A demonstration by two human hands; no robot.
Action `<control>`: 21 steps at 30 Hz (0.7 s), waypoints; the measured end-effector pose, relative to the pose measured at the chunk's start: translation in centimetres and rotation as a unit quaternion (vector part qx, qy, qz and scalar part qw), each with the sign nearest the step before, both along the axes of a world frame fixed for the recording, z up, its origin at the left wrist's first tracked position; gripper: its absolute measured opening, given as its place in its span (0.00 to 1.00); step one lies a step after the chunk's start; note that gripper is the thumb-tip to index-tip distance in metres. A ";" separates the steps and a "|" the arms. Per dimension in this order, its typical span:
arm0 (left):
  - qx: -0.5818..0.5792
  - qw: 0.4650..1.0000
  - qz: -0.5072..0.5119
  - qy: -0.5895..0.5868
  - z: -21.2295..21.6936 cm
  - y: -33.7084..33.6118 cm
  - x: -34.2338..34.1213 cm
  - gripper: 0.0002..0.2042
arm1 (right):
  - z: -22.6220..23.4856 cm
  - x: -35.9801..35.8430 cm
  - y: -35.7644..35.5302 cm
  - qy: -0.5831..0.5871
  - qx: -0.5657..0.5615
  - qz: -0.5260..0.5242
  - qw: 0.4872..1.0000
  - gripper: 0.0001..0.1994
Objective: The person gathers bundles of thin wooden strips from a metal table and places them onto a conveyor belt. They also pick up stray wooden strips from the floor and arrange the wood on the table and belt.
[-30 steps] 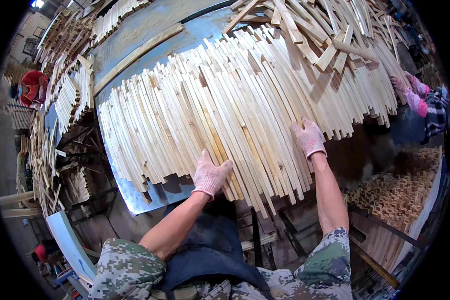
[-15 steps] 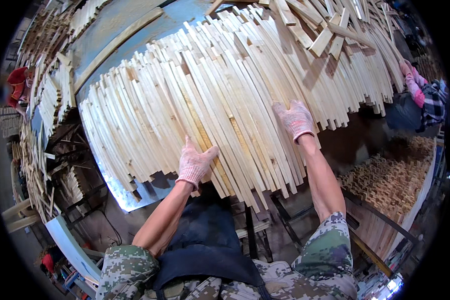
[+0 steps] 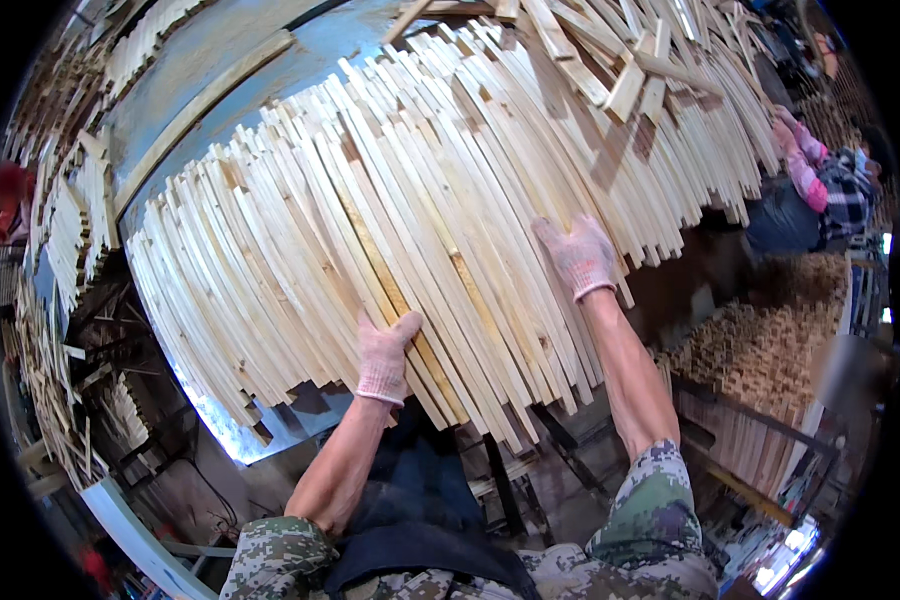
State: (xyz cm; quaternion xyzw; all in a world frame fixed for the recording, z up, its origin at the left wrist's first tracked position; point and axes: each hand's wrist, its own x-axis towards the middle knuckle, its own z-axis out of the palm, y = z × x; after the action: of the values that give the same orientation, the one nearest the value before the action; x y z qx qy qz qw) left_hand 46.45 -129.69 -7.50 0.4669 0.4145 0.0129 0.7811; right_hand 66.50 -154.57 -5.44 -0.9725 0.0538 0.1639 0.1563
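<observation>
A wide layer of long, pale wooden strips (image 3: pixel 450 200) lies side by side in front of me, their near ends uneven. My left hand (image 3: pixel 383 360), in a pinkish-white knit glove, rests on the strips close to their near ends, thumb spread away from the fingers. It is beside a strip with a yellowish face (image 3: pixel 375 265). Farther up and to the right, my right hand (image 3: pixel 580 258) in a matching glove lies on the strips, its thumb apart too. The fingertips of both hands are partly hidden. Neither appears closed around a strip.
Loose wooden pieces (image 3: pixel 625 85) lie crosswise on the layer at the far right. Another person in a pink-and-plaid top (image 3: pixel 810 180) touches strips on the right. A crate-like stack of upright wood pieces (image 3: pixel 760 350) stands below. A blue tabletop (image 3: pixel 235 50) shows behind.
The whole view has shifted slightly, with the strips now lower at left. My left hand's extended index finger has drawn in. My right hand stays on nearly the same strips.
</observation>
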 end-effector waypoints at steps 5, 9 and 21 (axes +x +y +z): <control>-0.064 0.997 -0.021 0.040 0.3 2.0 -1.8 0.16 | -1.3 -1.2 0.8 -0.102 0.030 0.007 0.994 0.42; 0.026 0.998 -0.046 0.037 3.3 3.2 -4.1 0.07 | 2.9 -4.1 2.7 -0.075 0.058 -0.016 0.995 0.42; 0.163 0.956 -0.157 -0.187 16.0 7.4 -15.0 0.17 | 17.8 -25.1 3.2 -0.307 0.035 -0.156 0.938 0.41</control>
State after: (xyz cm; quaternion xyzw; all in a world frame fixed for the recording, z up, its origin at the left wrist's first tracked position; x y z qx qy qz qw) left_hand 31.49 -122.28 8.47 0.6364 0.1750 0.0442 0.7499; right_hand 41.39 -151.37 12.31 -0.9489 0.1486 -0.1671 0.2228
